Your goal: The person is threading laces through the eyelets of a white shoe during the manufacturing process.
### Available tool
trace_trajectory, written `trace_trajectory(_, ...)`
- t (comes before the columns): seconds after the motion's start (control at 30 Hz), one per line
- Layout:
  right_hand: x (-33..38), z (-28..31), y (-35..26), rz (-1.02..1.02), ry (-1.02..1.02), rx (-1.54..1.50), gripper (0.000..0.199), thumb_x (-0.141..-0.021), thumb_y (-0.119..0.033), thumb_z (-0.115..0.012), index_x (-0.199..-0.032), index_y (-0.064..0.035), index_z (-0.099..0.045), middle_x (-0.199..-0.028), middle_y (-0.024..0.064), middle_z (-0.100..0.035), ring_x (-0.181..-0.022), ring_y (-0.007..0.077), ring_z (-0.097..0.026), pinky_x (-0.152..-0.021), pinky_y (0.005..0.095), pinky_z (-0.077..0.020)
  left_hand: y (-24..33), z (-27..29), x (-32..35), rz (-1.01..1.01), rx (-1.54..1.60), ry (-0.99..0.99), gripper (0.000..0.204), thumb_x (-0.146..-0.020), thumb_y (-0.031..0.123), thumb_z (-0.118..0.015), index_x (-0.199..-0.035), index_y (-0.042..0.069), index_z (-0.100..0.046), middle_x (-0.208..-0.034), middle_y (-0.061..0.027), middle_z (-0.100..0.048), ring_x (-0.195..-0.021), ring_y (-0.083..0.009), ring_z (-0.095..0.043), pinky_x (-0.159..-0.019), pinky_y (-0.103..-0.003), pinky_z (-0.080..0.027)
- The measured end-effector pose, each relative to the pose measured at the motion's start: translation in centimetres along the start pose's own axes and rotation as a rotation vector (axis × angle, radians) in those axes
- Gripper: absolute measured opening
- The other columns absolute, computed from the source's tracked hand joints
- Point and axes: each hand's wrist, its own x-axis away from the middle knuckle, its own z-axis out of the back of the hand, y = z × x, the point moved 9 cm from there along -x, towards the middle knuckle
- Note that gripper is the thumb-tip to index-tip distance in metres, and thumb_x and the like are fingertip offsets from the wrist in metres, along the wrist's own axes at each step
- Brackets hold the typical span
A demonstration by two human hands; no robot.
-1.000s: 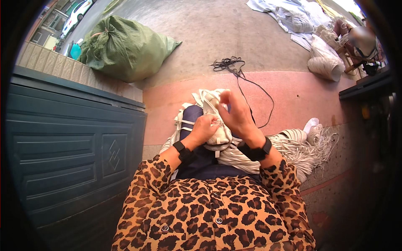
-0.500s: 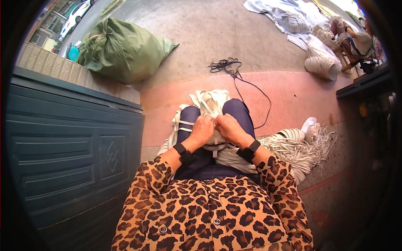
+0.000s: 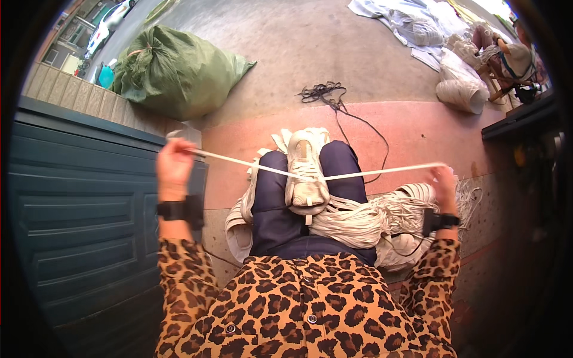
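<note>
A cream sneaker (image 3: 307, 196) rests between my thighs, its toe pointing away from me. From its eyelets a white shoelace (image 3: 245, 162) runs out to both sides, pulled straight. My left hand (image 3: 175, 167) grips one end out beyond my left knee, fingers closed. The other end is pinched in my right hand (image 3: 443, 182), far out to the right and slightly blurred. Across my right thigh lies a thick bundle of cream laces (image 3: 352, 222). Part of another pale shoe (image 3: 240, 237) shows beside my left thigh.
A dark blue panelled door (image 3: 89, 203) stands close on my left. Ahead sit a full green sack (image 3: 179, 71) and a tangled black cord (image 3: 325, 92). White bundles (image 3: 459, 83) lie at the far right near a seated person (image 3: 514, 59). More cream laces (image 3: 412, 206) spread on the floor.
Both hands have moved apart from above the shoe, left hand leftward and right hand rightward. The lace between them is now stretched out, and the shoe's top is uncovered.
</note>
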Motion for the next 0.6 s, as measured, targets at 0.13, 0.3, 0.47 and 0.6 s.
trace_trajectory(0.13,4.4,12.5,6.6,-0.42,0.64,-1.282,0.01,-0.092,-0.004,-0.046,-0.096,0.004,-0.05,-0.089,0.009,-0.055,-0.074,0.0198,-0.056,-0.069,0.0323,-0.0492,11.9,5.2,2.3,-0.221,-0.011,0.197,0.011,-0.085,-0.005,-0.045,-0.079,0.004,-0.043,-0.064,-0.0016,-0.039,-0.058,-0.0134,-0.038,-0.056,-0.028,-0.034)
trace_trajectory(0.3,2.1,-2.3,3.7,-0.201,0.135,-0.6,0.028,-0.09,-0.012,-0.053,-0.117,-0.0134,-0.046,-0.069,-0.0044,-0.044,-0.052,0.0032,-0.038,-0.041,0.0171,-0.0318,3.6,4.2,1.5,-0.068,-0.492,0.232,0.008,-0.087,0.014,-0.059,-0.093,0.009,-0.058,-0.068,0.0036,-0.052,-0.058,-0.0067,-0.047,-0.049,-0.023,-0.035)
trace_trajectory(0.47,3.9,-24.6,-2.2,-0.19,-0.242,0.118,0.047,-0.082,-0.026,-0.067,-0.121,-0.0087,-0.049,-0.078,-0.0034,-0.054,-0.064,0.0083,-0.05,-0.056,0.0223,-0.0432,-11.5,-0.8,1.6,0.078,-0.852,0.009,0.011,-0.089,0.021,-0.059,-0.085,0.01,-0.058,-0.068,0.0037,-0.055,-0.058,-0.0054,-0.052,-0.047,-0.021,-0.038)
trace_trajectory(0.6,7.3,-34.9,-8.7,0.434,-0.535,0.518,0.044,-0.076,-0.008,-0.061,-0.117,-0.0024,-0.049,-0.079,0.0136,-0.062,-0.073,0.0278,-0.062,-0.068,0.0324,-0.0495,-19.0,-3.3,3.8,0.272,-0.874,-0.12,0.013,-0.091,0.02,-0.054,-0.086,0.008,-0.056,-0.067,0.0016,-0.055,-0.054,-0.0059,-0.051,-0.048,-0.019,-0.039)
